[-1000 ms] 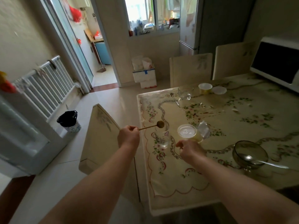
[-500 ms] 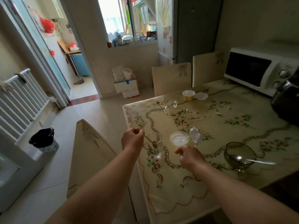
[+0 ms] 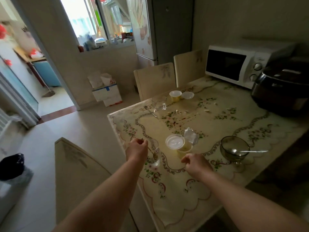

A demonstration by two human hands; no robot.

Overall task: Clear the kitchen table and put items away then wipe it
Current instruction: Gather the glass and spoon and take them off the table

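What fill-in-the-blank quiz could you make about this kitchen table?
1. The left hand holds a small spoon that stands in a clear ____.
2. A long spoon rests in the dark footed ____.
3. At the far end of the table, a white ____ stands beside the black cooker.
Missing words: glass; bowl; microwave.

No text can be read anywhere. The microwave (image 3: 234,64) carries a small mark above its dials, too blurred to make out. The drinking glass (image 3: 156,156) on the tabletop bears a small printed patch, the dark cooker (image 3: 280,87) a faint logo, and the white box (image 3: 108,95) on the floor red print; all are illegible.
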